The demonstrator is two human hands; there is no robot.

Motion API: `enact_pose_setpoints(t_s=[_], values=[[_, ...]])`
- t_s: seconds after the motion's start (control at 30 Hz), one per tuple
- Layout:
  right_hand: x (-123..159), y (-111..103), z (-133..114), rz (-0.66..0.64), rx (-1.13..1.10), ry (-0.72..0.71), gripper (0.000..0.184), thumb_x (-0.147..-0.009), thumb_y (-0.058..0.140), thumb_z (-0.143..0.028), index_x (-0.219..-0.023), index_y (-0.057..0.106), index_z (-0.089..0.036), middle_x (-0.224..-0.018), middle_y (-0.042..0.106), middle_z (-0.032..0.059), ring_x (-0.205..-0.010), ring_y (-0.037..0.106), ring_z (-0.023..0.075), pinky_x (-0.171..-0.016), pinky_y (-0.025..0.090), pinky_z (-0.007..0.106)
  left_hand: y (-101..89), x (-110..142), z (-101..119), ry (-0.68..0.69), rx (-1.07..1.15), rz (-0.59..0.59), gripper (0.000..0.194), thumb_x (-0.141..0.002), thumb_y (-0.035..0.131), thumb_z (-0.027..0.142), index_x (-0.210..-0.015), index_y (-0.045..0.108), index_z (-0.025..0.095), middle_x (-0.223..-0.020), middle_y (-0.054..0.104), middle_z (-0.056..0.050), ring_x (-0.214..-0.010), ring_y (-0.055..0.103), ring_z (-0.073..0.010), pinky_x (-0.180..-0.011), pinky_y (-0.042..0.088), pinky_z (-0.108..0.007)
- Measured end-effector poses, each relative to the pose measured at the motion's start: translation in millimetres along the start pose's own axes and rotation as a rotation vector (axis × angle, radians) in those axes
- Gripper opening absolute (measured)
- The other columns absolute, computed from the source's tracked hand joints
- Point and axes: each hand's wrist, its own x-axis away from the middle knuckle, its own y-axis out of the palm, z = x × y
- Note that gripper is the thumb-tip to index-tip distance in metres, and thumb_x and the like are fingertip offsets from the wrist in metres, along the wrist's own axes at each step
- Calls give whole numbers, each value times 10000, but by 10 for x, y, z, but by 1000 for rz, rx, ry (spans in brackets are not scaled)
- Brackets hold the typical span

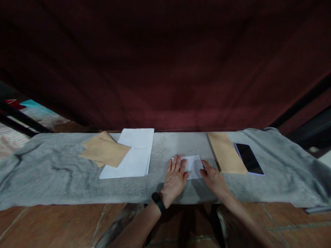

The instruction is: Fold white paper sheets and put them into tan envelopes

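Observation:
A small folded white sheet of paper [192,167] lies on the grey cloth in front of me. My left hand [176,175], with a black band on its wrist, rests flat over the paper's left part, fingers stretched out and a little spread. At the paper's right edge is my right hand [213,177], its thumb and forefinger on that edge and the other fingers curled in. The palms hide part of what lies beneath them.
Grey cloth [77,189] covers the narrow surface. On the left, several brown envelopes [108,151] overlap a stack of white sheets [139,158]. To the right lie more brown envelopes [229,155] and a phone [249,158]. A dark red curtain [165,75] hangs behind.

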Motion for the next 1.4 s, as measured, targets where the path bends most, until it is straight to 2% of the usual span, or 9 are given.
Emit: enact_pose_setpoints(t_s=[0.13,0.27,0.43,0.53,0.6,0.9,1.1,1.4], values=[[34,-23,36,31,77,-30,406,-981,419,-283,-1354,553,-196,-955,760,87,-857,730,257,-754,539,351,57,44,31,13,8,-51,499,-1036,406,402,-1501,422,222,-1627,356,-102,-1527,250,-280,-1238,229,-550],[8,-36,4,130,145,-144,425,-994,426,-328,-1372,569,-198,-1116,720,138,-1041,675,307,-923,516,442,54,41,4,44,0,-68,531,-1039,386,430,-1524,387,215,-1632,344,-102,-1534,227,-277,-1243,203,-548],[-23,116,-187,127,124,-335,536,-1039,352,-379,-1517,415,-145,-1490,529,157,-1387,469,286,-1112,407,484,54,34,-3,86,-19,-75,562,-1035,386,445,-1534,372,188,-1634,332,-127,-1534,224,-279,-1248,182,-541],[21,229,-243,123,216,-428,522,-1051,333,-342,-1521,409,-126,-1558,451,147,-1461,376,273,-1180,319,495,56,32,4,93,-32,-82,557,-1033,390,419,-1530,377,168,-1628,343,-135,-1529,241,-284,-1244,195,-540],[57,278,-233,145,261,-460,512,-1057,322,-310,-1528,395,-122,-1579,420,144,-1475,356,257,-1195,304,476,54,32,8,94,-39,-81,557,-1033,387,417,-1529,377,164,-1628,341,-137,-1526,248,-287,-1239,209,-541],[121,303,-82,221,359,-413,585,-1048,376,-302,-1593,253,-131,-1615,332,164,-1486,337,283,-1188,326,491,57,93,-58,88,-40,-48,616,-1033,356,536,-1558,333,215,-1642,314,-124,-1528,246,-282,-1239,209,-524],[139,250,-48,208,352,-388,552,-1050,344,-313,-1580,304,-164,-1590,393,146,-1459,387,287,-1178,330,517,47,142,-149,57,-54,-54,672,-1021,334,593,-1563,320,196,-1642,316,-126,-1529,245,-273,-1237,228,-499],[164,182,-30,227,325,-332,579,-1044,327,-391,-1581,306,-176,-1553,457,147,-1402,460,299,-1158,332,511,-47,213,-297,19,-126,-53,663,-1035,344,539,-1545,337,114,-1623,333,-155,-1519,270,-268,-1229,278,-492]])
